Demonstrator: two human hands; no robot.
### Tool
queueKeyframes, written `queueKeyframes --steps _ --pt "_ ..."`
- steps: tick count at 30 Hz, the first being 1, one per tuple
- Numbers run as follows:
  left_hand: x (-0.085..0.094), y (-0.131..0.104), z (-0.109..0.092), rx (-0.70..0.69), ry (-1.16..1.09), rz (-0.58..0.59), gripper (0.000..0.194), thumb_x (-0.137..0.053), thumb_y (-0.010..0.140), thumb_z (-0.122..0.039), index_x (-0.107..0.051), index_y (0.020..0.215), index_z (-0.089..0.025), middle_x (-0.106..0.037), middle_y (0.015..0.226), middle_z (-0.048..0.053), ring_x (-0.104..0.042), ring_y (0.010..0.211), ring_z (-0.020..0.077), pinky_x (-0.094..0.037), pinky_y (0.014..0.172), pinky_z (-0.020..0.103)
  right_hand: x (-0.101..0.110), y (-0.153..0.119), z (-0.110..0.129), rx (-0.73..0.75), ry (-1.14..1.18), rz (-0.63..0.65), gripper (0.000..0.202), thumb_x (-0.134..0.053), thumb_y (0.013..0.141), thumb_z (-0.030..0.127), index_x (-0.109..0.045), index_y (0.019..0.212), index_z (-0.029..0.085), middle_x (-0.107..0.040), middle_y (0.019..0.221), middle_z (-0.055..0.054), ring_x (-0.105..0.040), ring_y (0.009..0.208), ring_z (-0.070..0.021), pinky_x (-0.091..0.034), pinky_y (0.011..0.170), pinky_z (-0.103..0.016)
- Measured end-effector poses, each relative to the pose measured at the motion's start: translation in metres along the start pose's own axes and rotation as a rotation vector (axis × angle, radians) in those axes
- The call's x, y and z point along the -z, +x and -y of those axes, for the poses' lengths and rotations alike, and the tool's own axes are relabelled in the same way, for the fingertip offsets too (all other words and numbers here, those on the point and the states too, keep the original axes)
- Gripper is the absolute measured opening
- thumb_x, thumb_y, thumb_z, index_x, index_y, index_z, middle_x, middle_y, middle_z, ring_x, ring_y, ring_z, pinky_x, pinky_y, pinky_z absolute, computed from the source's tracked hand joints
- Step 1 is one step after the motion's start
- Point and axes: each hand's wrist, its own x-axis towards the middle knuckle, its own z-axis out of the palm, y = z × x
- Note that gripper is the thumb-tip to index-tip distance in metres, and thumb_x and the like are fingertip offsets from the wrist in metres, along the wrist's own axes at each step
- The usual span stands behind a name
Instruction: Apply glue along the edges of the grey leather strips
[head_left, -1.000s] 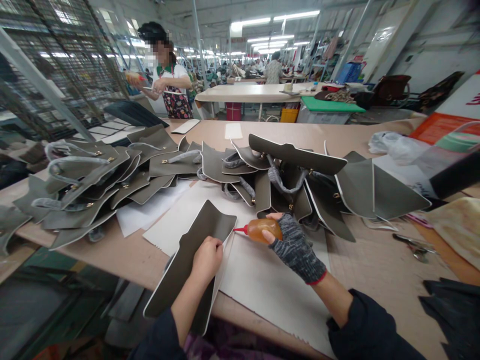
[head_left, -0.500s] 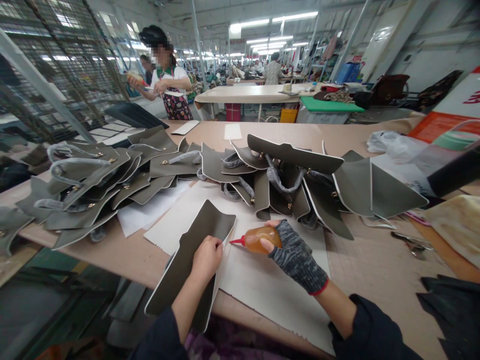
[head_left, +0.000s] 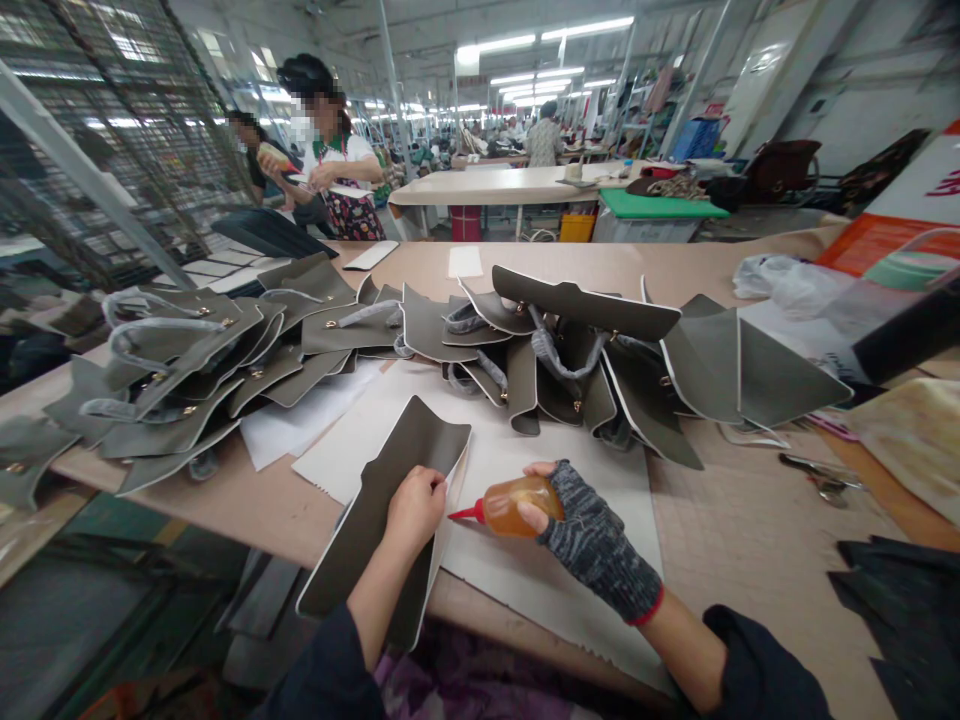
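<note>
Currently the right hand (head_left: 592, 530), in a grey fingerless glove, is closed around an amber glue bottle (head_left: 517, 503); its red nozzle (head_left: 465, 514) points toward the left hand (head_left: 416, 505). The left hand's grip is closed on the right edge of an olive-grey leather panel (head_left: 390, 510), fingers curled over that edge, pinning it against the worktop (head_left: 750, 530).

Reference landmark: the leather panel. Its long axis runs from the near worktop edge, which its lower end overhangs, away toward the far side, where its flared end rests on white backing paper (head_left: 540, 560). The bottle lies just right of the panel, its axis roughly crosswise to the panel's long axis, so the nozzle tip meets the pale right-hand edge just beside the left knuckles. Whether the tip touches that edge cannot be told. The right hand is the hand nearer that edge's free length.

Beyond the panel's far end lies a row of similar panels with handles (head_left: 315, 340). Scissors (head_left: 814, 475) lie well right of the panel.
</note>
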Motion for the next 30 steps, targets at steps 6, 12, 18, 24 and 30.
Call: queueKeyframes --steps 6,12,18,24,30 --pt "0.0 -0.001 0.0 -0.004 0.002 -0.01 0.017 -0.048 0.08 -0.015 -0.065 0.077 -0.016 -0.061 0.082 0.005 -0.057 0.077 0.0139 -0.042 0.075 0.025 -0.004 -0.013 -0.004 -0.059 0.059 0.032 0.035 -0.056 0.081 0.039 -0.049 0.112 0.023 -0.059 0.109 -0.007 -0.058 0.099 -0.0226 -0.049 0.088 -0.041" --pt "0.0 -0.001 0.0 -0.006 -0.001 -0.012 0.018 -0.048 0.081 -0.016 -0.065 0.077 -0.016 -0.061 0.082 0.005 -0.057 0.079 0.0143 -0.042 0.076 0.026 -0.004 -0.02 -0.002 -0.118 0.116 0.067 0.034 -0.058 0.08 0.04 -0.05 0.109 0.024 -0.059 0.108 -0.005 -0.059 0.097 -0.022 -0.049 0.088 -0.039" --pt "0.0 -0.002 0.0 -0.014 -0.002 -0.009 0.018 -0.048 0.08 -0.016 -0.066 0.078 -0.014 -0.062 0.083 0.006 -0.057 0.078 0.0143 -0.043 0.075 0.026 -0.004 -0.03 0.003 -0.133 0.117 0.085 0.033 -0.058 0.079 0.038 -0.05 0.108 0.024 -0.059 0.108 -0.006 -0.058 0.099 -0.0232 -0.048 0.089 -0.042" --pt "0.0 -0.002 -0.001 -0.008 0.001 -0.015 0.017 -0.049 0.08 -0.015 -0.065 0.076 -0.016 -0.061 0.081 0.004 -0.056 0.077 0.0137 -0.042 0.075 0.025 -0.004 -0.039 0.011 -0.12 0.132 0.093 0.032 -0.054 0.083 0.039 -0.049 0.111 0.025 -0.06 0.109 -0.005 -0.059 0.101 -0.0216 -0.047 0.092 -0.04" --pt "0.0 -0.001 -0.001 -0.006 0.002 -0.016 0.017 -0.048 0.08 -0.015 -0.065 0.076 -0.015 -0.061 0.081 0.005 -0.057 0.077 0.0136 -0.042 0.074 0.024 -0.003 -0.041 0.01 -0.168 0.157 0.16 0.034 -0.058 0.078 0.038 -0.051 0.109 0.026 -0.061 0.107 -0.005 -0.058 0.099 -0.023 -0.046 0.09 -0.041"
